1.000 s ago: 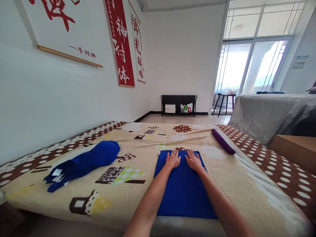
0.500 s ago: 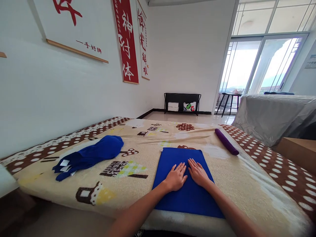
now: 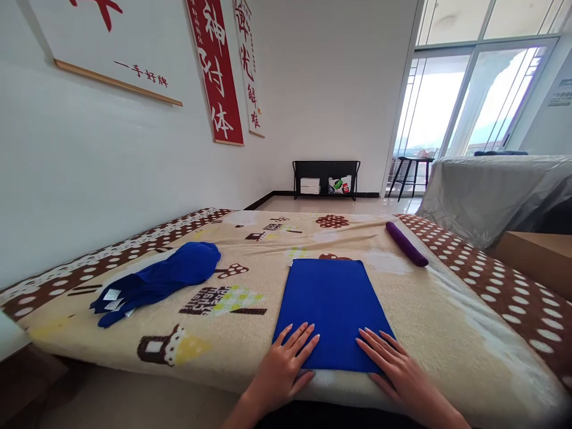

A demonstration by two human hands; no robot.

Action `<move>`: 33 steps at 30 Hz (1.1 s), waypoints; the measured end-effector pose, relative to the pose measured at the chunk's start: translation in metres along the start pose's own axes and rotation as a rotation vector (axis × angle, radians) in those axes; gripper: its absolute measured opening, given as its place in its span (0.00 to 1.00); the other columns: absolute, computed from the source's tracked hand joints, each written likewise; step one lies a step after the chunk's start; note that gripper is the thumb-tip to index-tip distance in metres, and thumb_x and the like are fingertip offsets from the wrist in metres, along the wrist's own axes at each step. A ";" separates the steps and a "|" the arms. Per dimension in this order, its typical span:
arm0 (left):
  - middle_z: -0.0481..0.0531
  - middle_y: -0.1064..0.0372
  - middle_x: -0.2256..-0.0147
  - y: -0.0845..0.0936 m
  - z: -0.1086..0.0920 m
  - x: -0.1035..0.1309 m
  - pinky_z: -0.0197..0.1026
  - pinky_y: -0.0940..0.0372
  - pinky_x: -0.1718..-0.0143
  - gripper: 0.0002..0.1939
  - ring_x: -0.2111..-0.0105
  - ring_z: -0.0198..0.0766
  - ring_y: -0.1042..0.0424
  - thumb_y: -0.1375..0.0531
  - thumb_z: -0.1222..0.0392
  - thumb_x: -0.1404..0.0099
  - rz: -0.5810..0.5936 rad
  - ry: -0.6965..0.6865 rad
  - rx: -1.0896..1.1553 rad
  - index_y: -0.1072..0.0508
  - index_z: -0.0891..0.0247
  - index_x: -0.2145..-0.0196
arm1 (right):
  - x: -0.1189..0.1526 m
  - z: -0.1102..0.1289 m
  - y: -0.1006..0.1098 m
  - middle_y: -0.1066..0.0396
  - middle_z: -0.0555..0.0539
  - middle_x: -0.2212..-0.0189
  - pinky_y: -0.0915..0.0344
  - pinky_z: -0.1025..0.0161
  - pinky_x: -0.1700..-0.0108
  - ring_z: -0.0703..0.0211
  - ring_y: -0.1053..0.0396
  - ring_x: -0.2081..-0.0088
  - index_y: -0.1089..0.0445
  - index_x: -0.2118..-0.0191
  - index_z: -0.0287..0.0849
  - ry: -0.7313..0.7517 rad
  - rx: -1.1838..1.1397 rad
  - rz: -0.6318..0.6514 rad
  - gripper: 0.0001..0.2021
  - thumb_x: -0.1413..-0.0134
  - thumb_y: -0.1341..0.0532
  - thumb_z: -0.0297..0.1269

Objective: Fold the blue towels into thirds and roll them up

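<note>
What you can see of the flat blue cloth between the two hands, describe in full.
The blue cloth is a plain, deep blue, roughly rectangular piece with straight edges and a matte, fabric look. It lies flat and smooth on the beige patterned blanket, its near edge close to the bed's front edge. A tiny pale tag seems to show at its far left corner. The left hand rests fingers on its near left corner, the right hand on its near right. Layers cannot be counted.

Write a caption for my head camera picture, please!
Left hand and right hand touch the near corners of a flat blue cloth; crumpled blue fabric and a purple roll share the patterned blanket.
</note>
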State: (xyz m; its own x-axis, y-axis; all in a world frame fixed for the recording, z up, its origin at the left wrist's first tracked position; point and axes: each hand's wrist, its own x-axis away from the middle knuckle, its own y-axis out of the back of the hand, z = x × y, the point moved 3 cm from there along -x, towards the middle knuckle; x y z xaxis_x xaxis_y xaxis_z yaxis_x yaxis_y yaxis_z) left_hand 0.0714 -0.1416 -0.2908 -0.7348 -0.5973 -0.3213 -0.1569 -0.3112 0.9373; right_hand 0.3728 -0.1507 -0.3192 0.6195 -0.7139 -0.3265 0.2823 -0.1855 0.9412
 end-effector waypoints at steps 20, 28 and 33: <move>0.52 0.27 0.47 -0.014 0.047 0.078 0.45 0.33 0.47 0.23 0.44 0.41 0.30 0.46 0.71 0.33 -0.393 0.042 0.044 0.33 0.55 0.43 | 0.067 -0.038 -0.009 0.29 0.50 0.46 0.31 0.55 0.48 0.52 0.31 0.45 0.30 0.45 0.55 -0.097 0.051 -0.390 0.19 0.42 0.39 0.36; 0.50 0.25 0.59 0.005 0.053 0.066 0.47 0.32 0.53 0.10 0.56 0.42 0.28 0.47 0.64 0.32 -0.239 0.312 0.279 0.26 0.53 0.62 | 0.055 -0.047 0.004 0.29 0.48 0.47 0.32 0.53 0.49 0.51 0.32 0.46 0.26 0.61 0.52 -0.203 -0.006 -0.361 0.08 0.39 0.43 0.40; 0.51 0.30 0.62 0.013 0.046 0.050 0.47 0.34 0.57 0.08 0.60 0.43 0.32 0.48 0.67 0.37 -0.208 0.420 0.185 0.31 0.56 0.68 | 0.039 -0.049 0.004 0.32 0.46 0.45 0.34 0.52 0.49 0.51 0.35 0.45 0.30 0.66 0.48 -0.305 -0.037 -0.263 0.12 0.37 0.49 0.40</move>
State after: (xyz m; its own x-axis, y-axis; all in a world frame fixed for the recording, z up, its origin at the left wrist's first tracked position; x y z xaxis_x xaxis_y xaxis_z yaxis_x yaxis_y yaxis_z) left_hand 0.0026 -0.1412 -0.2885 -0.3522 -0.7947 -0.4944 -0.4144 -0.3413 0.8437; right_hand 0.4344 -0.1463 -0.3327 0.2781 -0.8139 -0.5102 0.4321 -0.3684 0.8232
